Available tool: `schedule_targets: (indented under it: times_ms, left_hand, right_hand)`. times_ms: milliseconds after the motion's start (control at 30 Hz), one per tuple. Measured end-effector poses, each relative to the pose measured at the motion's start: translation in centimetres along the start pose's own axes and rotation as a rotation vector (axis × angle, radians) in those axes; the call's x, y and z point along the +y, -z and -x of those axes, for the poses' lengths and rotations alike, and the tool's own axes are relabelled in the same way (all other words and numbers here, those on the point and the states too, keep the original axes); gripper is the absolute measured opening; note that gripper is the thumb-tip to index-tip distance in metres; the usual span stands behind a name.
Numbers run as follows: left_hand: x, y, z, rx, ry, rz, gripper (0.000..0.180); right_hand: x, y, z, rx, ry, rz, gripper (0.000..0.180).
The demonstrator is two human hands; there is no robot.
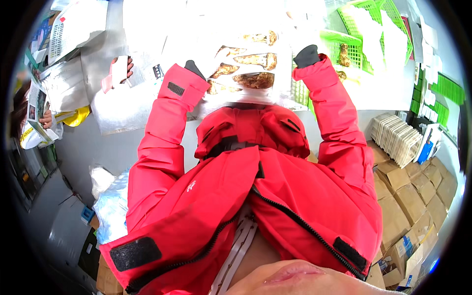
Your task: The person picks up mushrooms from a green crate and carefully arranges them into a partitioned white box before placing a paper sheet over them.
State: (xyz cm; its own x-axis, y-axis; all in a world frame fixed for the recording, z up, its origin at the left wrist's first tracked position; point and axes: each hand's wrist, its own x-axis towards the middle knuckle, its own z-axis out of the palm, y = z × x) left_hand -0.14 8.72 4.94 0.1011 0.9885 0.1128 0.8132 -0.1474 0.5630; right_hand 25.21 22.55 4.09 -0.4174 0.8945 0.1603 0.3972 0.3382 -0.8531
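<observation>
Several brown-and-cream mushrooms (255,60) with thick stems lie side by side in a white tray (280,86) in front of me. My left hand is lost in the glare beyond its black cuff (195,69), just left of the tray. On the tray's right, past another black cuff (307,56), my right hand is washed out the same way. Neither hand's fingers can be made out, nor whether they hold anything. Close to the right cuff stands a green basket (328,37), with a mushroom (344,55) against its mesh.
At the left, another person's hand (130,67) is beside a white card-like piece (119,69). A second hand (46,119) shows farther left. White crate (66,34) stands at the far left; cardboard boxes (408,204) and stacked white racks (396,139) are at the right.
</observation>
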Motion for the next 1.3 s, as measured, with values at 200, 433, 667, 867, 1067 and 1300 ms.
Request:
schedule_targets:
  times_ms: [200, 433, 667, 867, 1067, 1300]
  left_hand:
    - [0.6, -0.6, -1.2, 0.050, -0.096, -0.302, 0.030]
    - [0.2, -0.2, -3.7, 0.252, -0.004, -0.130, 0.038]
    - [-7.1, -2.8, -3.8, 0.326, 0.226, 0.567, 0.064]
    - [-3.3, -1.7, -3.2, 0.149, 0.413, 0.607, 0.058]
    - [-3.2, -2.6, -1.6, 0.210, 0.464, 1.000, 0.047]
    - [-2.6, -2.2, -1.1, 0.294, 0.483, 0.774, 0.025]
  right_hand:
    - [3.6, -0.2, -1.7, 0.099, -0.663, -0.405, 0.057]
    - [3.0, -0.1, 0.6, 0.162, -0.420, -0.690, 0.037]
    - [3.1, 1.7, 3.7, 0.001, -0.418, -1.024, 0.011]
    - [3.8, 1.8, 3.2, -0.151, -0.370, -0.954, 0.019]
    - [2.4, -0.4, 1.5, -0.179, -0.516, -0.368, 0.030]
    - [1.9, 0.2, -0.2, -0.413, -0.594, -0.184, 0.024]
